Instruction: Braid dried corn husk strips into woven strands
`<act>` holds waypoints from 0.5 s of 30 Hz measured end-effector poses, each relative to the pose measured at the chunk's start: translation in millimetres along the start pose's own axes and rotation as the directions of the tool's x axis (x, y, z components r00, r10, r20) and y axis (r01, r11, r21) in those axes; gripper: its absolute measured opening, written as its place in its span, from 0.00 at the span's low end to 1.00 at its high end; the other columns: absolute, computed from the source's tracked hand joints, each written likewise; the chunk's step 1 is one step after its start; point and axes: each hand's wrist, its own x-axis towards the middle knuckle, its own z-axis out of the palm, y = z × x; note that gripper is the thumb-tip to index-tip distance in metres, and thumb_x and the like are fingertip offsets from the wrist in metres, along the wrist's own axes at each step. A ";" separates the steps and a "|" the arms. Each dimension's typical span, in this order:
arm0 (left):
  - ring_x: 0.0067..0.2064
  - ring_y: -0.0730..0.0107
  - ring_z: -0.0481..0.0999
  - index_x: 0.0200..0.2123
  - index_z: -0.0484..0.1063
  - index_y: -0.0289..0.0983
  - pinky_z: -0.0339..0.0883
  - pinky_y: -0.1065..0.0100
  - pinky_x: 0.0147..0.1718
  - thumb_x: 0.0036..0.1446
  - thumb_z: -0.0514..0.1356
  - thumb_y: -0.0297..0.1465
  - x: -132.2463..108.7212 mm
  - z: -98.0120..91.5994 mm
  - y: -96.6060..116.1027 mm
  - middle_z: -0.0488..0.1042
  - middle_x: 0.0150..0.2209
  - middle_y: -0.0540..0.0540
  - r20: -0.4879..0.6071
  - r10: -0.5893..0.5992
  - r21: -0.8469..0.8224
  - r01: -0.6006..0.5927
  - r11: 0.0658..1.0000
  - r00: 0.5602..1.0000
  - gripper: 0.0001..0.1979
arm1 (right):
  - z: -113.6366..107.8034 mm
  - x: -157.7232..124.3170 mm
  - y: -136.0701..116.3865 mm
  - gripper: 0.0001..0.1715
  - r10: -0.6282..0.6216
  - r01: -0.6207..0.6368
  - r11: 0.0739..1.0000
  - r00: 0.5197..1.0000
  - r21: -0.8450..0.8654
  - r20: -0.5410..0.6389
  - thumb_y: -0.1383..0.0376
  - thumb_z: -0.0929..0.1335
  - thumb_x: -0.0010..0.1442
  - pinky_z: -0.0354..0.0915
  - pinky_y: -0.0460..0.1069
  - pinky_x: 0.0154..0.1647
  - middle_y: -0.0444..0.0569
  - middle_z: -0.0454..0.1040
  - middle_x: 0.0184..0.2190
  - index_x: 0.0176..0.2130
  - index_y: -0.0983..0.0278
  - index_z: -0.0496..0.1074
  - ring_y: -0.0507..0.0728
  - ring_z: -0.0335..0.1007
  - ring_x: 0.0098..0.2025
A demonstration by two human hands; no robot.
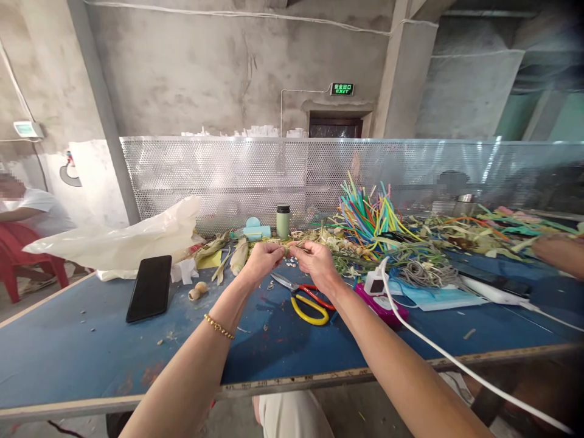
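Head view: small greenish piece (287,250) between left hand (265,260) and right hand (316,261), over desk (262,350); fingers of both pinch it narrowly, neither nearer; long axis unclear.

held piece (287,250): too small to tell | co-worker's arm (560,252): blurred, right edge cuts it

Glossy plastic sheet (137,240); rough concrete wall (182,67) (matt, too).

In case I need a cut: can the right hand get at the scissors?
Probably yes: the scissors lie close by, their yellow handle uncovered, though the right hand seems busy pinching a small piece.
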 end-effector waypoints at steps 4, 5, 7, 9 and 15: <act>0.23 0.76 0.55 0.23 0.72 0.34 0.47 0.70 0.23 0.52 0.58 0.41 -1.2 -1.3 3.7 0.59 0.18 0.53 0.029 0.039 0.051 -0.040 0.998 0.999 0.16 | -0.6 0.5 1.0 0.22 -0.006 0.006 1.000 1.000 -0.001 0.003 0.53 0.77 0.44 0.39 0.45 0.16 0.39 0.63 0.17 0.30 0.67 0.74 0.44 0.44 0.16; 0.23 0.76 0.54 0.23 0.72 0.34 0.47 0.70 0.23 0.53 0.57 0.41 -1.5 -1.5 4.8 0.59 0.18 0.53 0.034 0.050 0.070 -0.053 0.996 0.998 0.16 | -1.2 0.9 1.7 0.22 -0.005 0.005 1.000 1.000 -0.002 0.000 0.53 0.77 0.44 0.39 0.45 0.16 0.39 0.62 0.16 0.29 0.67 0.74 0.44 0.43 0.16; 0.23 0.75 0.55 0.23 0.73 0.34 0.48 0.70 0.24 0.54 0.56 0.40 -2.5 -1.7 7.1 0.58 0.18 0.54 0.049 0.074 0.103 -0.079 0.992 0.996 0.17 | -2.3 1.9 3.2 0.22 -0.001 0.001 1.000 1.000 0.003 -0.003 0.53 0.77 0.44 0.39 0.45 0.16 0.38 0.61 0.15 0.29 0.67 0.74 0.44 0.42 0.16; 0.25 0.75 0.56 0.24 0.73 0.34 0.50 0.70 0.25 0.55 0.56 0.39 -3.4 -1.7 9.0 0.60 0.19 0.53 0.067 0.109 0.129 -0.117 0.985 0.992 0.16 | -3.2 2.6 4.7 0.21 -0.002 0.002 1.000 1.000 0.011 0.000 0.53 0.77 0.44 0.39 0.45 0.16 0.38 0.61 0.15 0.30 0.67 0.74 0.44 0.42 0.16; 0.26 0.74 0.59 0.24 0.74 0.34 0.51 0.70 0.27 0.54 0.57 0.37 -2.9 -4.6 7.3 0.64 0.21 0.52 0.057 0.137 0.166 -0.144 0.976 0.989 0.14 | -5.7 1.0 1.5 0.23 0.012 -0.010 0.999 0.999 -0.035 0.042 0.51 0.76 0.47 0.38 0.45 0.16 0.39 0.64 0.19 0.34 0.67 0.74 0.44 0.44 0.16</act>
